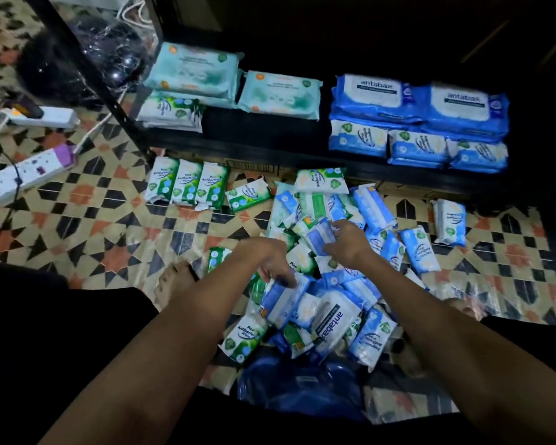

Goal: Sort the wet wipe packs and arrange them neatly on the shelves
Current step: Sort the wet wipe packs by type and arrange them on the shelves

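Wipe packs: loose pile on the floor, just before the shelf, which already bears stacks. Right hand, nearer the shelf, pinches a blue pack, long axis slanting toward the shelf. Left hand, at the pile's near-left part, fingers curled down onto another pack; grip cannot be told.

On the black shelf lie two large teal packs, two large blue antabax packs topping stacks, three small blue packs in front, and one green-white stack. Three green Pine packs stand side by side on the floor, a fourth beside them. The mixed pile holds perhaps twenty-odd packs; two power strips lie left.
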